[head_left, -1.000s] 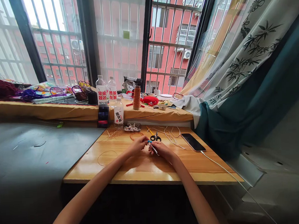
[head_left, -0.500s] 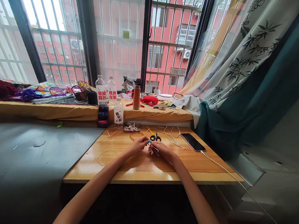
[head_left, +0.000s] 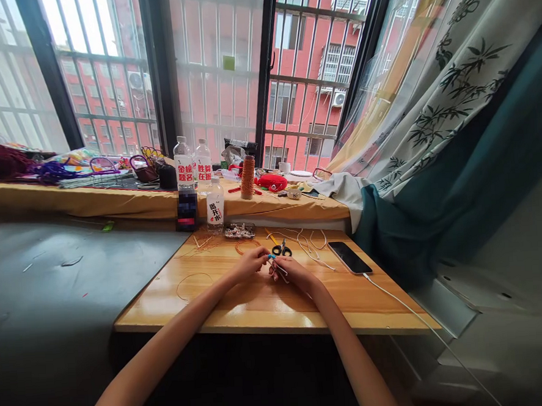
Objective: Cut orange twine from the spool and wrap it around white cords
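Observation:
My left hand [head_left: 253, 262] and my right hand [head_left: 295, 272] meet above the middle of the wooden table, fingers closed in a pinch. Between the fingertips shows a small bright blue piece [head_left: 271, 256], too small to name. White cord [head_left: 283, 274] runs from it through my right hand, its loose ends hanging below the fingers. Just beyond the hands lie black-handled scissors [head_left: 282, 249]. A coil of thin orange-brown thread [head_left: 246, 246] is behind my left hand. Part of the blue piece is hidden by the fingers.
A phone [head_left: 350, 258] with a white cable lies to the right on the table [head_left: 259, 314]. More white cord [head_left: 309, 249] is strewn behind my right hand. At the back stand a clear box of small parts [head_left: 239, 230], a bottle [head_left: 215, 206] and, on the ledge, a thread spool [head_left: 247, 178].

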{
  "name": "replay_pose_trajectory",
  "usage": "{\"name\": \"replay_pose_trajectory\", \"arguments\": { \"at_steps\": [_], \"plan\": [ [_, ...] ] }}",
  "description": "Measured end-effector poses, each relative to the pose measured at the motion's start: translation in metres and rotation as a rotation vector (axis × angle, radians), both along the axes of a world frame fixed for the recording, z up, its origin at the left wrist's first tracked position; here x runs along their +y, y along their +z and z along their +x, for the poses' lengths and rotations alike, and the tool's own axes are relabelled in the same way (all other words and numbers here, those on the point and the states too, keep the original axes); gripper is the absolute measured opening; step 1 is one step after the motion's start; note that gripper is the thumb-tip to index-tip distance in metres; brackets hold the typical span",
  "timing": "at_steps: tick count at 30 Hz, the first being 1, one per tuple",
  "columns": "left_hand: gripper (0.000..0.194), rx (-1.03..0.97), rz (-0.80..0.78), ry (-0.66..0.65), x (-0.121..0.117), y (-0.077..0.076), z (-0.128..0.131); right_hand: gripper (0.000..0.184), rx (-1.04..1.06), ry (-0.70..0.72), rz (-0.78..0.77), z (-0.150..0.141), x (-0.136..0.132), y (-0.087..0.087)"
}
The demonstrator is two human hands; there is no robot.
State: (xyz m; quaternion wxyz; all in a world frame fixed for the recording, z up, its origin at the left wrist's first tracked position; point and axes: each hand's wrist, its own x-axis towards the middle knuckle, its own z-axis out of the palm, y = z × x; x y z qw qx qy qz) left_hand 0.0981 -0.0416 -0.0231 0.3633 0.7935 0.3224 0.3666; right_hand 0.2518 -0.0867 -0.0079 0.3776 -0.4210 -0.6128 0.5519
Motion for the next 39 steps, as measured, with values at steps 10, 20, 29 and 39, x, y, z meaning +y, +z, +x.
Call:
{"name": "replay_pose_trajectory", "arguments": {
  "at_steps": [10,20,29,39],
  "plan": [
    [0.02,-0.008,0.018,0.003,0.0,0.0,0.0,0.024,0.026,0.002,0.0,0.0,0.0,-0.001],
    [0.02,-0.016,-0.009,-0.006,0.0,0.0,0.0,0.026,0.006,0.009,0.028,0.001,0.001,-0.002],
    [0.02,-0.019,-0.005,-0.009,0.0,-0.001,0.001,0.02,0.085,0.012,-0.021,0.001,0.008,-0.009],
    [0.021,0.007,0.028,0.013,-0.001,0.001,0.0,0.018,0.102,-0.011,-0.088,0.002,0.011,-0.013]
  ]
}}
